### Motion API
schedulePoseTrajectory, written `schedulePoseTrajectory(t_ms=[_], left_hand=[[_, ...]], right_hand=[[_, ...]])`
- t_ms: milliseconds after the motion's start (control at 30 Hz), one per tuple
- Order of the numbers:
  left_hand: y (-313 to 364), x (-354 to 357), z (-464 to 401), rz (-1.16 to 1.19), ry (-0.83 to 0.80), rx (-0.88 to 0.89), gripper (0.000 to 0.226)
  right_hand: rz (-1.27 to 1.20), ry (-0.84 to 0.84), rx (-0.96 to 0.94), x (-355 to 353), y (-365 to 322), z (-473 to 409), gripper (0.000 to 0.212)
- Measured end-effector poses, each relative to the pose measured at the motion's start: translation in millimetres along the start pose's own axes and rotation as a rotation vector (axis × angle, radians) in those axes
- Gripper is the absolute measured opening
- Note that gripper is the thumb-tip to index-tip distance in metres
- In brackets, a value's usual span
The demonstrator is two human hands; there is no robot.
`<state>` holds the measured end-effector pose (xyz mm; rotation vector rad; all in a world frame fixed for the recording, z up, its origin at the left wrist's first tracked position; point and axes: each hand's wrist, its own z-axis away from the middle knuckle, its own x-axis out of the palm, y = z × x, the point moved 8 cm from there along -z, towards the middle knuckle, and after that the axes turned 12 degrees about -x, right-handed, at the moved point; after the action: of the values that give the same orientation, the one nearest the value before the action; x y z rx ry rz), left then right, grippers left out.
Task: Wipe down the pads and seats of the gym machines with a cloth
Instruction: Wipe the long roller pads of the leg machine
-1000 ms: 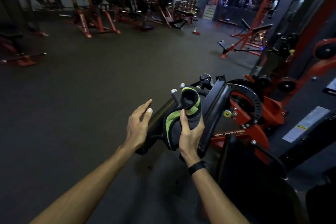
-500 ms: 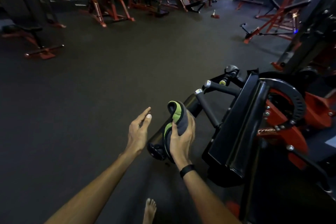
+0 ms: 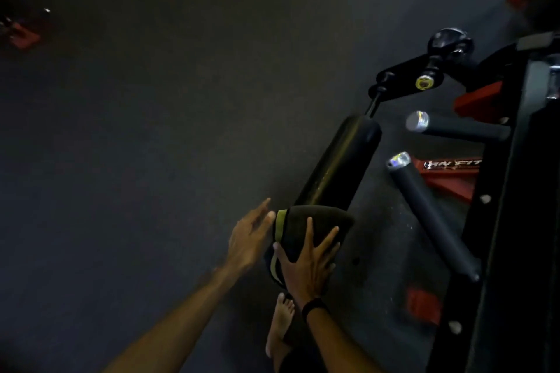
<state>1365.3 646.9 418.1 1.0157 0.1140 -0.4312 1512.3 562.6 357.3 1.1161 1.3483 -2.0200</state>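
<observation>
Cloth (image 3: 306,228) slid to roller pad (image 3: 339,163) end; right hand (image 3: 306,266) presses it, left (image 3: 248,239) open.

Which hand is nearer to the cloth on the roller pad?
Right. The right hand presses flat on the cloth draped over the roller pad; the left hand hovers open at its green edge.

Dark gym floor (image 3: 151,130) under my bare foot (image 3: 280,324).
The red machine base (image 3: 445,179) rests on it, beyond and to the right of my foot.
</observation>
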Motion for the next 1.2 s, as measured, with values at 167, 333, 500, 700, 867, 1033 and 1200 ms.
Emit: schedulePoseTrajectory(t_ms=[167,333,500,700,867,1033,1200], left_hand=[[11.4,18.4,-34.9,-0.069,-0.047,-0.029,0.075],[29.4,29.2,-65.3,-0.16,-0.083,0.003,0.062],[62.4,39.9,-117.5,-0.195,-0.152,0.039,0.076],[97.3,66.1,-202.7,-0.232,-0.33,0.106,0.071],[127.8,76.8,-257.5,-0.269,-0.404,0.163,0.06],[141.5,93.2,-285.8,-0.37,-0.504,0.271,0.06],[146.9,113.3,-281.9,-0.442,-0.485,0.395,0.062]], right_hand=[[0.085,0.016,0.08,0.6,-3.8,-34.2,0.108],[0.217,0.027,0.119,-16.8,-5.0,-90.5,0.104],[0.332,0.065,0.179,-34.9,-3.1,-142.6,0.104],[0.398,0.158,0.244,-52.6,1.0,-206.9,0.096],[0.442,0.206,0.309,-70.4,11.1,-251.1,0.097],[0.422,0.206,0.351,-79.7,14.3,-275.9,0.093],[0.381,0.21,0.372,-79.9,15.4,-275.9,0.094]])
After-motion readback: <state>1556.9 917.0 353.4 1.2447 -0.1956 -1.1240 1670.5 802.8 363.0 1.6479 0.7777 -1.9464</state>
